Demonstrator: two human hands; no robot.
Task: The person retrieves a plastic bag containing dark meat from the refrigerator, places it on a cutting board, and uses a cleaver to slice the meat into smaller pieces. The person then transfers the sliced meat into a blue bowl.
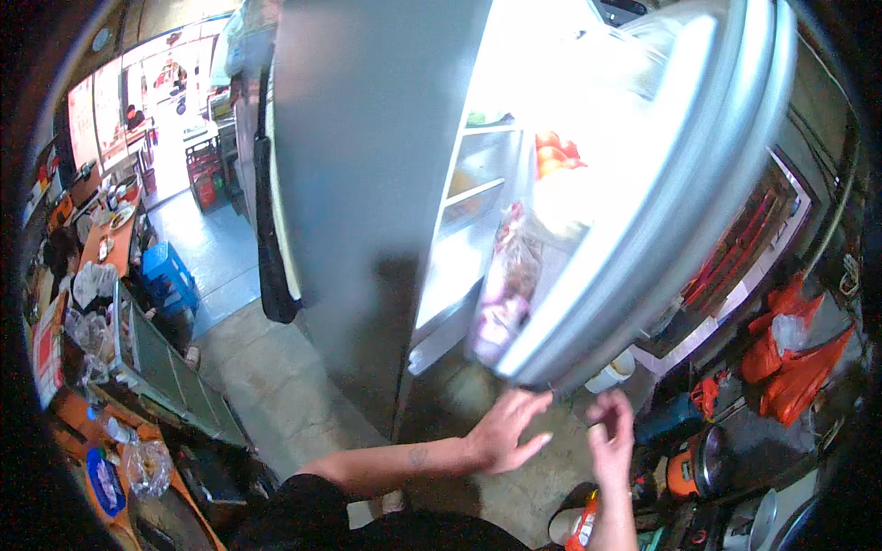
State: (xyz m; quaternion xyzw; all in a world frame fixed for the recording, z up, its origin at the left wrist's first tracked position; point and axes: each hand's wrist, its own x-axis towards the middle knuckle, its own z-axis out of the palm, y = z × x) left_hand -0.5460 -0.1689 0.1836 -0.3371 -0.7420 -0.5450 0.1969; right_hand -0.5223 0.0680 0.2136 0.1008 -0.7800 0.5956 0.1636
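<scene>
A grey refrigerator (pixel 358 172) stands before me with its door (pixel 661 227) swung wide. Bright light washes out most of the interior. My left hand (pixel 506 430) reaches to the low end of the door, fingertips at its edge; whether they touch it I cannot tell. Its thumb is spread apart. To the right, my right hand (pixel 610 434) hangs free of the door, blurred, with loosely curled fingers and nothing visible in it. The door's inner side holds a clear plastic bag (pixel 510 289) of purplish food. Above it sit red-orange items (pixel 557 153), partly lost in glare.
Left is a cluttered table (pixel 114 241), a blue plastic stool (pixel 169 275) and a grey cabinet (pixel 179 379). Red plastic bags (pixel 799 351) hang at right above an orange-and-black pot (pixel 692 468). A white bucket (pixel 612 372) stands behind the door. People sit at left and farther back.
</scene>
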